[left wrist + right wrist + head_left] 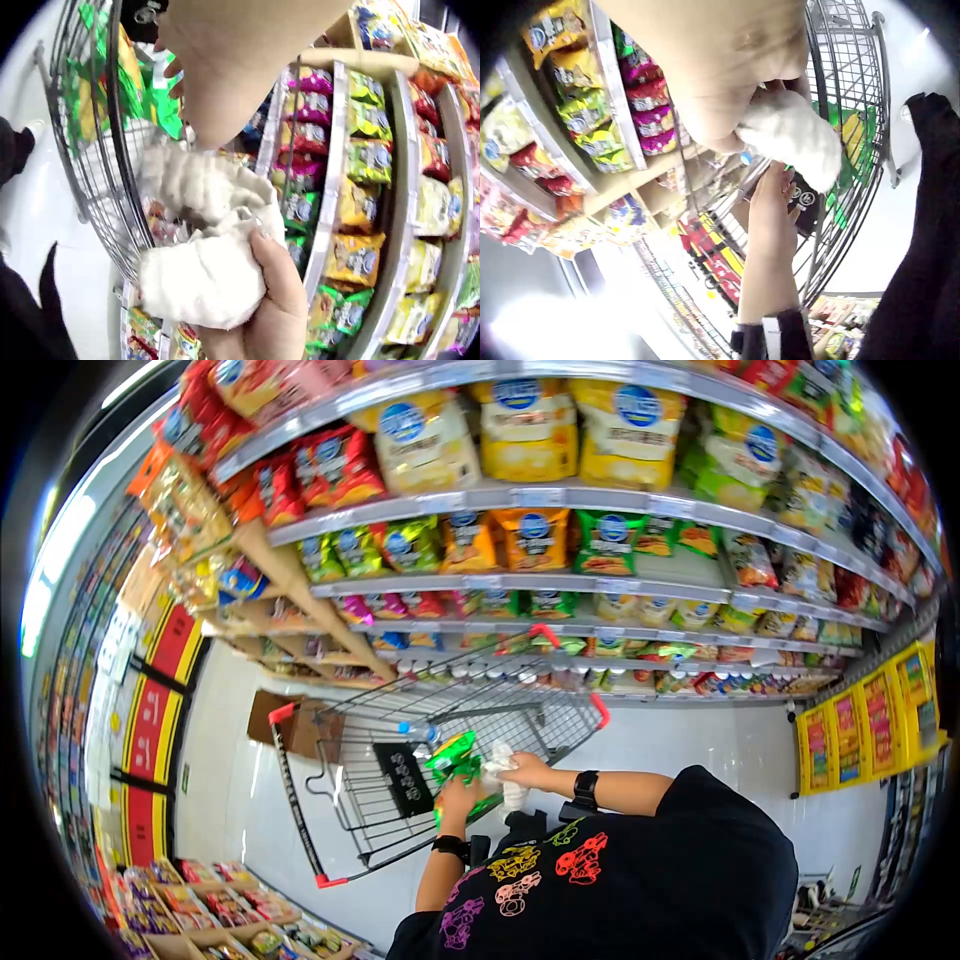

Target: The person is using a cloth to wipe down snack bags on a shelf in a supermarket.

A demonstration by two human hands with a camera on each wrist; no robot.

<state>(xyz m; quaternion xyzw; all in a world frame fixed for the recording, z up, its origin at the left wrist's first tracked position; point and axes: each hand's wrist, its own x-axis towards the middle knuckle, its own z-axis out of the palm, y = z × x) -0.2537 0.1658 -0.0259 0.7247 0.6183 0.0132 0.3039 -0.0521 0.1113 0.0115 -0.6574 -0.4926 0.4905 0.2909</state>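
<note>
- The right hand (527, 771) grips a bunched white cloth (504, 762), thumb pressed against the folds; the cloth hangs over the cart, just beside the left hand.
- The left hand (460, 796) reaches down among green packets (455, 752), fingers bent; whether it grasps one or only rests there, I cannot tell.
- The green packets lie around the left hand, some showing beyond it and some below it.
- A black panel (403, 778) with white lettering is just left of the left hand, against the wire of the shopping cart (299, 802).
- A clear bottle with a blue cap (425, 732) is beyond the left hand.
- A cardboard box (266, 722) is on the floor, farther left of both hands.
- Shelves (530, 497) of bagged snacks stand ahead of the hands.
- A yellow rack (870, 725) stands well to the right of both hands.
</note>
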